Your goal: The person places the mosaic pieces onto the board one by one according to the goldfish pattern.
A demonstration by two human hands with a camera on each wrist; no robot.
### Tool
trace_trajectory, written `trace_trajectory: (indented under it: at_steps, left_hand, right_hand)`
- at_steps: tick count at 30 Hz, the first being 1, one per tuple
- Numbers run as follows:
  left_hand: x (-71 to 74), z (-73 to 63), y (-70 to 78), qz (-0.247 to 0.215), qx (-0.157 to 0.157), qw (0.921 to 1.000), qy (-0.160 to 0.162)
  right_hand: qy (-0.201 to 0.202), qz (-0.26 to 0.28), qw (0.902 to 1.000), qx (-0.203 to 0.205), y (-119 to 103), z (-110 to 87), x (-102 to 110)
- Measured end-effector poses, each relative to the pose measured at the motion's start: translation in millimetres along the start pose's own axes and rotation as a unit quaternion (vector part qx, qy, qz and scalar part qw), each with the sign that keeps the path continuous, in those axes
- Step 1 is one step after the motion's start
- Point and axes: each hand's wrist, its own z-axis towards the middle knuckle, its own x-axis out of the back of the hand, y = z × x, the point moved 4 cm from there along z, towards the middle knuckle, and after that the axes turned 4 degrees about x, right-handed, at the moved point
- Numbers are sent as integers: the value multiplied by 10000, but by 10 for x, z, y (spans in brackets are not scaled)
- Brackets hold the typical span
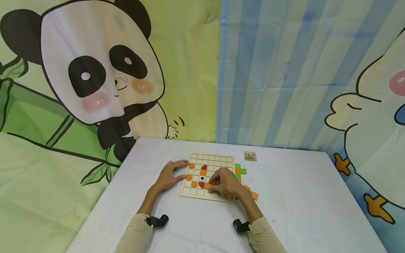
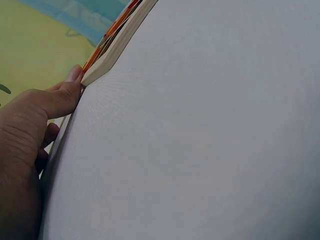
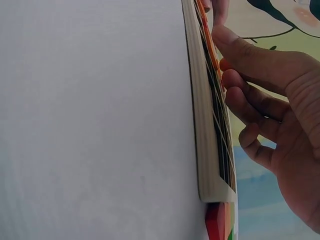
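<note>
A pale wooden grid board lies on the table, bearing orange discs, red quarter-round pieces, an orange square and a white disc with a black centre. My left hand rests at the board's left edge, fingers and thumb spread; its thumb touches the edge in the left wrist view. Over the board's lower middle, my right hand pinches an orange square tile beside a red piece. Its other fingers are curled in the right wrist view.
Green tiles and orange tiles lie along the board's right side, partly hidden by the right hand. A small patterned card sits at the back of the white table. Printed curtains stand behind.
</note>
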Motion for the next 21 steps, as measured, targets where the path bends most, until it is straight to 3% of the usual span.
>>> trace_trajectory:
  at_steps: [9, 16, 21]
  left_hand:
    - [-26, -42, -29, 183, 35, 9998, 47]
    - [-62, -28, -92, 345, 322, 9989, -12]
    - [-41, -10, -61, 333, 215, 9992, 27]
  right_hand:
    - [235, 145, 9995, -130, 78, -205, 192]
    - [271, -164, 9994, -130, 238, -391, 406]
    - [398, -244, 9984, -312, 324, -522, 590]
